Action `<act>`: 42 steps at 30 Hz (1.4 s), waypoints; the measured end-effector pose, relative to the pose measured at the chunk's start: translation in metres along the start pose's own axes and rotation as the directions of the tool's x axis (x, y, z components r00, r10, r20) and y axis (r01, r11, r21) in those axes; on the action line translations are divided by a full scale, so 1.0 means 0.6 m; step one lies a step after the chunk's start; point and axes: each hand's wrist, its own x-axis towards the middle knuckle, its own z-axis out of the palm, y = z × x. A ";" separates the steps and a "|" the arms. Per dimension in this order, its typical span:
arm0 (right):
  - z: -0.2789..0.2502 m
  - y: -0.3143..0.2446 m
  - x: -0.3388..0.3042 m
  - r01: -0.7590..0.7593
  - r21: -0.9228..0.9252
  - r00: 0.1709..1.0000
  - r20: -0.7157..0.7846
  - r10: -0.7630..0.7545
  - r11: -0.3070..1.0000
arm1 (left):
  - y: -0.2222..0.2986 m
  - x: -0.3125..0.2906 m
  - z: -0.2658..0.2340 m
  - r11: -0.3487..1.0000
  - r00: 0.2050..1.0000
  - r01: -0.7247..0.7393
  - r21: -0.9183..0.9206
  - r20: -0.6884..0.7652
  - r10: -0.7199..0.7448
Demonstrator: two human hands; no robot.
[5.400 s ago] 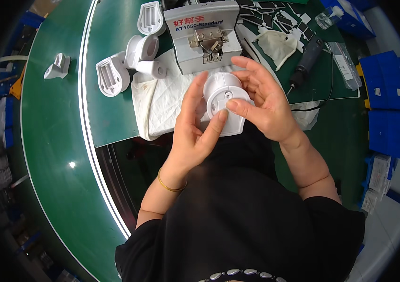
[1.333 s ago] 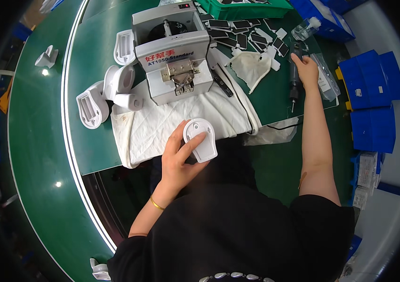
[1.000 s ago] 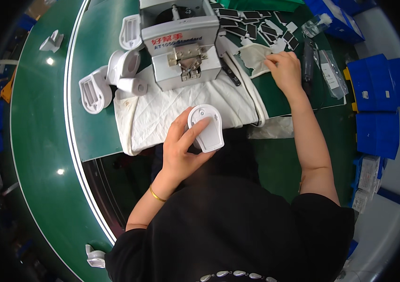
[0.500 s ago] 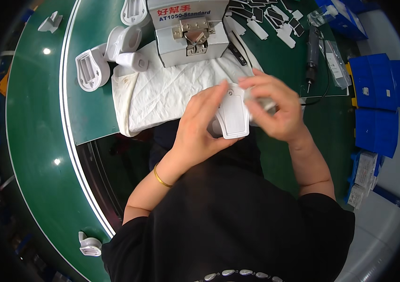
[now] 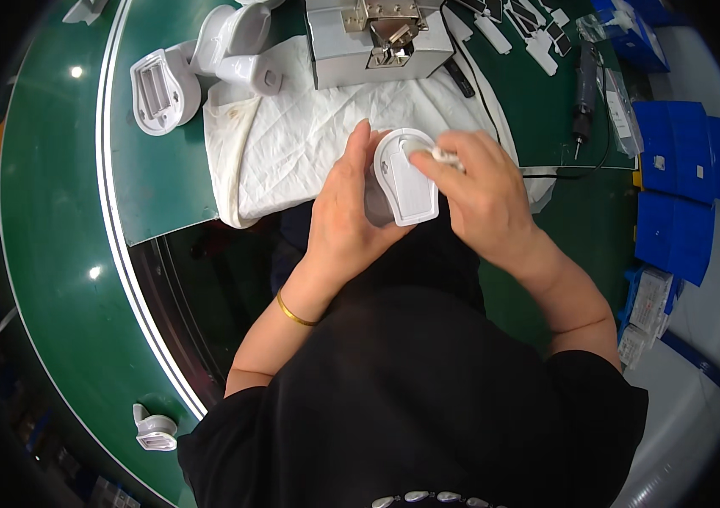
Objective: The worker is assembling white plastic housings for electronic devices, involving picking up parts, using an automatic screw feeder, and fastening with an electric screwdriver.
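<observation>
White housing [image 5: 415, 193] in left hand [image 5: 346, 212] — right hand [image 5: 485, 199] over

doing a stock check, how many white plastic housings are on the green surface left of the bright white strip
2: upper white plastic housing, cut off by the top edge; lower white plastic housing, near the bottom. Others may be hidden.

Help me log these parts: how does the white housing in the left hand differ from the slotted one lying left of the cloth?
The held housing has a smooth panel across its flat side; the table housing shows an open, slotted recess. The held housing's narrow end points down the picture, the table housing's up. The left hand grips the held housing; the table housing lies on the green table. Both are white with a rounded end.
</observation>
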 end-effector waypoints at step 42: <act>-0.012 -0.056 -0.124 -0.075 0.028 0.993 0.091 0.073 0.997 | -0.008 0.002 0.002 0.997 0.998 -0.042 0.059 -0.053 0.045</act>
